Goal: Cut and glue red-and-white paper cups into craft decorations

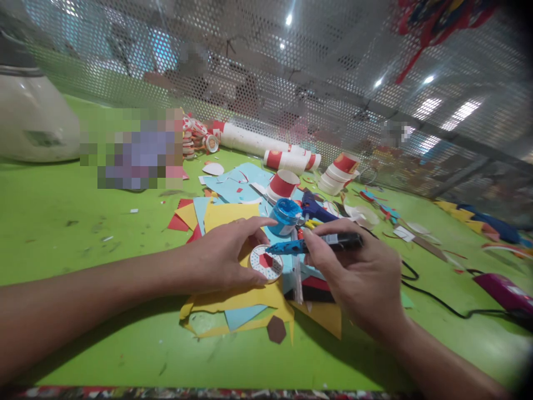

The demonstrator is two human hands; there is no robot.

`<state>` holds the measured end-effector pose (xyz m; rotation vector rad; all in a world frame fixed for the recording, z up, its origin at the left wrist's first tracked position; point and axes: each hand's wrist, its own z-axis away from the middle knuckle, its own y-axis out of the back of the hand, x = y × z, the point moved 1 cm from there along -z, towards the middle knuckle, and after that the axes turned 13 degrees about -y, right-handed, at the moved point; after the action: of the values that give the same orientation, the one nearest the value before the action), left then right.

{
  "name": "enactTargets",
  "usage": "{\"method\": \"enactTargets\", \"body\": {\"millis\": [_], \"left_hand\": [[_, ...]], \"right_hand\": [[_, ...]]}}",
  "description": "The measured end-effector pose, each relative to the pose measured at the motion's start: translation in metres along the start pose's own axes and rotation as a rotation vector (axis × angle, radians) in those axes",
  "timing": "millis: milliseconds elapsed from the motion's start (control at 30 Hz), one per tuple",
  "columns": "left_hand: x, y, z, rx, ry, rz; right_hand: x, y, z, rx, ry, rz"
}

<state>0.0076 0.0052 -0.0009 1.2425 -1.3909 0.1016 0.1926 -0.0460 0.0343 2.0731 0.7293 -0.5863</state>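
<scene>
Between the thumb and fingers of my left hand [231, 253] is a small white disc [272, 270] with blue dots round its rim and a red patch in its middle. My right hand [362, 272] grips a black marker pen [333, 242] whose front end is coated in blue paint. The pen's tip is over the disc, near the red patch; whether it touches, I cannot tell. Just beyond the disc stands an open jar of blue paint [283, 216]. Yellow paper [233, 214] and light blue paper [231, 180] lie under and around my hands.
Behind the jar are an upturned paper cup [283, 184], a dark blue glue gun [316, 208] and stacked cups [338, 173]. A long cup row [258, 139] lies by the mesh screen. A brown hexagon [276, 329] is near me. A black cord [437, 303] crosses the green table's right side.
</scene>
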Motion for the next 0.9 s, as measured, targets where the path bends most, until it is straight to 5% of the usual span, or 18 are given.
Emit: {"method": "enactTargets", "body": {"millis": [900], "left_hand": [[0.0018,0.0014,-0.0013,-0.023,-0.004,-0.001]], "right_hand": [[0.0031,-0.0061,-0.0034,-0.105,-0.063,-0.075]]}}
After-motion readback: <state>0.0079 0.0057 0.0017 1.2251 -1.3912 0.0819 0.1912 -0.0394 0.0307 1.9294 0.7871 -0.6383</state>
